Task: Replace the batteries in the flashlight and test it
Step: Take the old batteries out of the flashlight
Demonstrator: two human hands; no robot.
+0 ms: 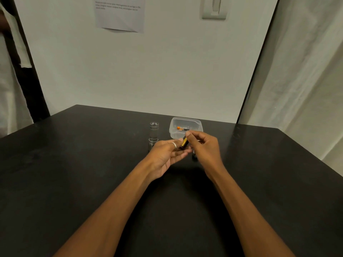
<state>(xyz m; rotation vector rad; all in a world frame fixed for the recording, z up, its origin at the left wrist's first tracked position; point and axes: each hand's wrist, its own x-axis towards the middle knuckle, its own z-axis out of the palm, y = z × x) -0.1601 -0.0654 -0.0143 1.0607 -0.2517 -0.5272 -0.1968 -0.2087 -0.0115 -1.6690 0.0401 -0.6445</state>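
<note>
The right hand (202, 145) pinched the upper end of the tilted battery (184, 142), the left hand (166, 153) gripped its lower end — the open flashlight body (154, 131) stood upright on the bench (89, 164), just beyond the left hand.

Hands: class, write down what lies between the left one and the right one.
A black and yellow battery, held between the left hand and the right hand, seen in the head view.

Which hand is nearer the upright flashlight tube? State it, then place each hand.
Left. The left hand is beside the flashlight tube, at its base; the right hand is farther right, in front of the plastic container. Both pinch a battery.
</note>
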